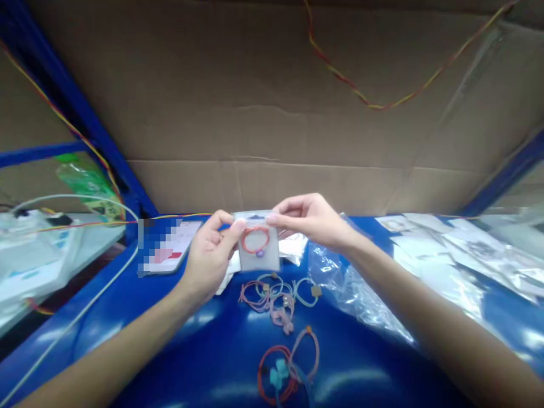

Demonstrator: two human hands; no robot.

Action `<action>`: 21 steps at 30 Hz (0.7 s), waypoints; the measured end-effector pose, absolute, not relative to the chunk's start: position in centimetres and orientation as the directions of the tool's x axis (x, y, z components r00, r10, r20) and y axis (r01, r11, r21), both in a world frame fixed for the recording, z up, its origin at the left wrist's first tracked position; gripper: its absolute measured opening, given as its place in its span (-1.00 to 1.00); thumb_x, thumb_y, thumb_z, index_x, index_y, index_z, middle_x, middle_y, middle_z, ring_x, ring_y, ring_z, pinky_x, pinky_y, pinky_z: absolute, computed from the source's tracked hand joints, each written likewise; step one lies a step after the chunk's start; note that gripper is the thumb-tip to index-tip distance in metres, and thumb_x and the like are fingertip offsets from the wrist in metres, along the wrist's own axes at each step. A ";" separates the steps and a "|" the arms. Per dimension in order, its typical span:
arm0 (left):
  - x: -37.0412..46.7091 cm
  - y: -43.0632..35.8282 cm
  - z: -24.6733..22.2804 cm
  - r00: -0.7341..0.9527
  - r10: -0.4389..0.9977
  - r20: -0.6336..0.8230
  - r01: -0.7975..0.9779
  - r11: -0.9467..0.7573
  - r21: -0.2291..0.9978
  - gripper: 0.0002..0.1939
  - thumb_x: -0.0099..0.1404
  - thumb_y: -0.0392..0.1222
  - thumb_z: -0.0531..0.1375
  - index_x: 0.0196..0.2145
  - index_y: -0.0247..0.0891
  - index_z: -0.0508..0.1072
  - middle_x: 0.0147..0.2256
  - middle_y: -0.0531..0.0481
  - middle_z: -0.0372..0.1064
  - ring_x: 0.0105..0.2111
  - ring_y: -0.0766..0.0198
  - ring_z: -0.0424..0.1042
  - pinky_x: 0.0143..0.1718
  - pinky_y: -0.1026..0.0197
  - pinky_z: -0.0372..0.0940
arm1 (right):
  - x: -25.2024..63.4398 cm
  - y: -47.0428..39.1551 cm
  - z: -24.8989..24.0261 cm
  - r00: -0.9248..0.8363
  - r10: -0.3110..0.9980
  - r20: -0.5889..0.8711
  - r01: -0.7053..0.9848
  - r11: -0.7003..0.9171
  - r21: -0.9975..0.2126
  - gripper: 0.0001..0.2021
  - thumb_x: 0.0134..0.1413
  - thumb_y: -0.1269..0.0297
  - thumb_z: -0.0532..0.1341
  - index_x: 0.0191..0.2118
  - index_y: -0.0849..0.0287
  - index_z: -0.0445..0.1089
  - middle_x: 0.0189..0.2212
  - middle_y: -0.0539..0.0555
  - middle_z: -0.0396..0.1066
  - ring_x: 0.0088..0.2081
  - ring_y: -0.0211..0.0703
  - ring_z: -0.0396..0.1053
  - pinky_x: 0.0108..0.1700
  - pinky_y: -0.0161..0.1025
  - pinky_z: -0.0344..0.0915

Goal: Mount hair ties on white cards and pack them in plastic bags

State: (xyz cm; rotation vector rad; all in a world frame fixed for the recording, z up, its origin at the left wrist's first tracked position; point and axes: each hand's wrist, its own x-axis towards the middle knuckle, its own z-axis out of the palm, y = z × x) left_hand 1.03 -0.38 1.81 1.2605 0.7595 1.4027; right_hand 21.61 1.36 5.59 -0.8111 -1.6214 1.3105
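Both hands hold up a small pale card in a transparent sleeve [272, 258], upright over the blue surface. My left hand [209, 249] pinches its upper left edge between thumb and fingers. At the top right corner, my right hand [312, 220] grips it the same way. On the card lies a red-orange elastic hair tie [243, 243] with a purple bead [260, 254]. Below are several loose hair ties, among them a pink one [254, 306], a mint one with a tan square charm [315, 290] and a red one with a turquoise bow [278, 374].
A phone [181, 249], partly pixelated, lies left of my hands. Crumpled transparent plastic bags [361, 294] are under my right forearm. White cards and packets [442, 255] spread at the right. A white cable [104, 289] crosses the left; cardboard [272, 136] forms the back wall.
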 end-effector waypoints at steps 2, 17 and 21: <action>1.1 -0.3 1.6 0.126 0.953 0.277 -0.286 -0.233 0.930 -0.62 0.23 -0.04 0.39 -0.32 -0.16 0.22 -0.51 0.15 0.52 -0.57 0.31 0.49 -0.50 0.32 0.36 | 21.6 1.4 5.5 -0.440 0.875 0.202 -0.044 0.204 -0.978 -0.68 -0.12 0.16 0.52 -0.26 0.22 0.57 -0.41 0.05 0.61 -0.35 -0.14 0.58 -0.25 -0.21 0.55; 0.6 0.7 1.0 0.079 0.962 0.263 -0.156 -0.249 0.956 -0.71 0.21 0.03 0.38 -0.34 -0.19 0.42 -0.45 0.05 0.54 -0.47 0.22 0.51 -0.39 0.22 0.41 | 22.1 2.5 4.8 -0.223 0.958 0.180 -0.003 0.184 -0.983 -0.73 -0.21 0.19 0.55 -0.37 0.25 0.65 -0.49 0.10 0.61 -0.45 -0.16 0.55 -0.35 -0.26 0.53; -0.4 1.8 0.7 0.032 0.933 0.357 0.086 -0.359 0.929 -0.66 0.33 0.09 0.26 -0.19 -0.26 0.55 -0.27 -0.08 0.59 -0.31 0.16 0.53 -0.25 0.17 0.41 | 23.5 3.5 4.9 -0.074 0.974 0.216 -0.036 0.214 -0.976 -0.71 -0.16 0.17 0.53 -0.32 0.24 0.62 -0.45 0.10 0.61 -0.45 -0.18 0.55 -0.33 -0.26 0.55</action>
